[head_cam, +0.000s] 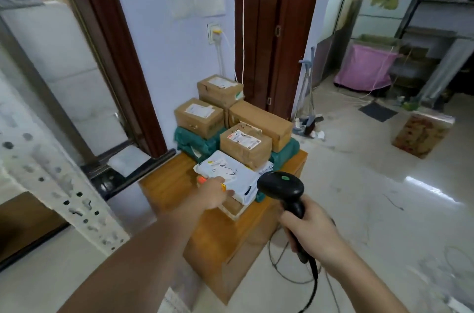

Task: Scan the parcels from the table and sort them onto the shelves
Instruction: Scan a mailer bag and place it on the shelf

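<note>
1. The white poly mailer [230,176] lay at the near front of the parcel heap on the wooden bench [223,235], its long axis running from left-far to right-near.
2. The left hand [214,194] rested on the mailer's near-left edge, fingers laid over it; I could not tell whether they had actually closed on it.
3. The right hand [310,233] was clenched round the grip of the black barcode scanner [282,189], whose head hung just right of the mailer, pointing toward it.
4. The left hand was plainly nearer the mailer.
5. A small cardboard box [246,145] with a label stood just behind, touching the mailer's far edge; green bags [195,143] and more boxes [198,116] crowded beyond.
</note>
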`<state>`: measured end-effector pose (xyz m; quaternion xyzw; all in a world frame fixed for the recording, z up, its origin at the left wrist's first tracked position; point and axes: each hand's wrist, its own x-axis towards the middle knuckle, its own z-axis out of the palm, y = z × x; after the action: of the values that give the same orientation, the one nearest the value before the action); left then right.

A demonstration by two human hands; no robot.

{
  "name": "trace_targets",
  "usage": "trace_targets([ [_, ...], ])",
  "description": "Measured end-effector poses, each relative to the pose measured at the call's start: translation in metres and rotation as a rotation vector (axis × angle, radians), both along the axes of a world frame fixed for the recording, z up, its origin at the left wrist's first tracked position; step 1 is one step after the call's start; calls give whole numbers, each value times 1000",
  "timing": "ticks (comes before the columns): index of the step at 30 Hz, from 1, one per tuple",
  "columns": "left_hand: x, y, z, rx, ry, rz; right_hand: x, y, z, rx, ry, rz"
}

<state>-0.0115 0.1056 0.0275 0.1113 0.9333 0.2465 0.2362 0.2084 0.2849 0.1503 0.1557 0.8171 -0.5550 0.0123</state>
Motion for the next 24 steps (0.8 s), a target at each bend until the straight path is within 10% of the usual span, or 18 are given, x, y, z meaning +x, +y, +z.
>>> trace_targets([
  [24,-126,28,-112,435,-485,1014,-197,58,-44,-93,-271,219],
])
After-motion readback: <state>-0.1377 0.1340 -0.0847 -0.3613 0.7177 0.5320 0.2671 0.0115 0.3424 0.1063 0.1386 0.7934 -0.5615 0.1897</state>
